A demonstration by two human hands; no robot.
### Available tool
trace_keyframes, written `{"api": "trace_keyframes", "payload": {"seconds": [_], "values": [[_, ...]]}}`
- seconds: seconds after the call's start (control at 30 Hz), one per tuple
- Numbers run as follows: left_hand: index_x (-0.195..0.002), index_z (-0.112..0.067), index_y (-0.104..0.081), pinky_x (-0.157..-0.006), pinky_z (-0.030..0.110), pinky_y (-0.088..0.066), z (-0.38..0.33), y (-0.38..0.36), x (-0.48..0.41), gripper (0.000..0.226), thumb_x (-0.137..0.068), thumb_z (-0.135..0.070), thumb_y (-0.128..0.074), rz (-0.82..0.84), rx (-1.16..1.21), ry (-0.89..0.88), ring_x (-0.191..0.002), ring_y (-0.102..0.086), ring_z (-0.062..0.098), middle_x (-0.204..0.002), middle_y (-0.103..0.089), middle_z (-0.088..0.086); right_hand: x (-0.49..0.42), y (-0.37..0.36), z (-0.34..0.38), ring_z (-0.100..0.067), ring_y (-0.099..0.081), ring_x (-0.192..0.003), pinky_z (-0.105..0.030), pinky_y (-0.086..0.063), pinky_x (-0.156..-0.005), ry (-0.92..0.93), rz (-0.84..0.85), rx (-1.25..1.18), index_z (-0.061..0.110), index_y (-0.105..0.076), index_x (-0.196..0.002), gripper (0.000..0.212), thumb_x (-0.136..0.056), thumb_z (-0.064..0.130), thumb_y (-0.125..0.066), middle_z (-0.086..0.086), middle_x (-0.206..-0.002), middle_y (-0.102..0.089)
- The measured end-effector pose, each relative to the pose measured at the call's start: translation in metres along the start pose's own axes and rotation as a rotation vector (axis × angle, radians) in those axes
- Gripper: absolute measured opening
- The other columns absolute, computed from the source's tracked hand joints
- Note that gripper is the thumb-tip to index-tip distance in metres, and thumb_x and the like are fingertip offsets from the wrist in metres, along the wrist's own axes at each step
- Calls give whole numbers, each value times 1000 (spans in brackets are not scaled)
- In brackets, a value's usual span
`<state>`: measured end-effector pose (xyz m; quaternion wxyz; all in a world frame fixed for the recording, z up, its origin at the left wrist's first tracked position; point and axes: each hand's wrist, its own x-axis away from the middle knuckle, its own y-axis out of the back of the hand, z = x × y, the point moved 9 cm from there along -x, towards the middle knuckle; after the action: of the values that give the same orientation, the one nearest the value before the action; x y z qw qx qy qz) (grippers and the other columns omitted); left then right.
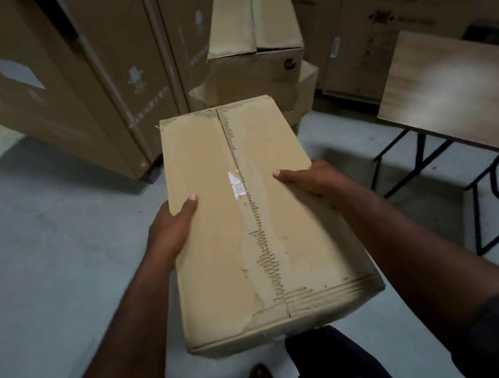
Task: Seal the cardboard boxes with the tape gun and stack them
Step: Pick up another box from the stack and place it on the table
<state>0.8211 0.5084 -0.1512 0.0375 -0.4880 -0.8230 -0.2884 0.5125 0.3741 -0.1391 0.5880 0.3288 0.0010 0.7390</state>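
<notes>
Box (pixel 247 222), seen from the head camera, is held in the air above the floor, short of the stacked boxes (pixel 251 38). The left hand (pixel 172 229) and right hand (pixel 310 181) grip its long sides, thumbs on top. The cardboard looks stiff but scuffed and probably light; the sides are the best hold. The fingers underneath are hidden, the tape on the seam is unclear, and no tape gun shows.

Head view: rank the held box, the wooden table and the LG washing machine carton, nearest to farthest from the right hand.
1. Held box: gripped by the right hand at its right edge.
2. Wooden table: off to the right.
3. LG carton: behind the table, far right.
</notes>
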Motion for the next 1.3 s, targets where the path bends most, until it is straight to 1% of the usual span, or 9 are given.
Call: {"api": "trace_keyframes", "payload": {"seconds": [0.13,0.37,0.5,0.67,0.87,1.03,1.13,1.2,1.3], "values": [[-136,-26,-58,-95,39,-49,-43,-32,19,59,-91,-64,-58,60,-26,-64,-113,-61,26,-126,-64,-2,32,56,-10,-24,-70,-93,-29,-52,-71,-45,-81,-60,8,-67,-118,56,-79,42,-87,-7,-113,-72],[-134,-27,-62,-100,40,-49,-126,-102,50,52,-93,-59,-60,157,-41,-212,-114,-62,22,-126,-67,-2,70,164,-29,-25,-68,-95,-29,-50,-64,-72,-227,-108,9,-64,-126,66,-79,49,-85,-9,-115,-70],[-135,-26,-61,-98,33,-46,-178,-155,68,50,-94,-55,-61,231,-38,-290,-109,-59,15,-120,-63,-9,81,229,-47,-25,-70,-97,-33,-57,-79,-77,-297,-122,12,-65,-127,76,-72,59,-86,-7,-115,-72],[-130,-27,-63,-101,41,-50,-235,-234,92,59,-85,-65,-61,314,-74,-345,-109,-64,19,-120,-68,-7,99,320,-75,-25,-71,-94,-37,-59,-85,-99,-371,-178,13,-67,-122,74,-69,61,-87,-5,-111,-73],[-127,-18,-66,-87,34,-49,-288,-330,128,52,-91,-54,-64,336,-50,-379,-103,-66,22,-115,-70,0,113,427,-106,-26,-74,-90,-43,-60,-89,-100,-428,-208,11,-68,-117,75,-66,62,-88,-6,-105,-75],[-131,-23,-63,-86,34,-47,-323,-398,153,44,-95,-48,-61,381,-41,-426,-103,-64,19,-115,-67,-3,118,494,-128,-25,-74,-88,-43,-60,-89,-106,-469,-224,10,-68,-117,75,-67,62,-88,-6,-104,-75],[-131,-22,-64,-88,34,-47,-343,-430,161,43,-96,-47,-61,404,-47,-436,-106,-63,21,-117,-66,-2,114,526,-136,-21,-71,-83,-35,-59,-79,-108,-484,-245,8,-64,-112,67,-72,57,-87,-3,-94,-71],[-128,-22,-65,-90,37,-50,-353,-452,157,46,-93,-52,-62,417,-74,-440,-105,-64,21,-118,-68,-3,112,544,-137,-17,-66,-80,-32,-54,-72,-108,-491,-263,12,-62,-116,63,-76,55,-85,1,-87,-65],[-128,-25,-67,-96,45,-53,-371,-483,146,62,-81,-65,-61,442,-91,-442,-102,-67,21,-117,-71,-3,97,569,-144,-16,-63,-80,-32,-52,-69,-114,-484,-288,10,-60,-129,75,-77,60,-82,4,-86,-61]]}}
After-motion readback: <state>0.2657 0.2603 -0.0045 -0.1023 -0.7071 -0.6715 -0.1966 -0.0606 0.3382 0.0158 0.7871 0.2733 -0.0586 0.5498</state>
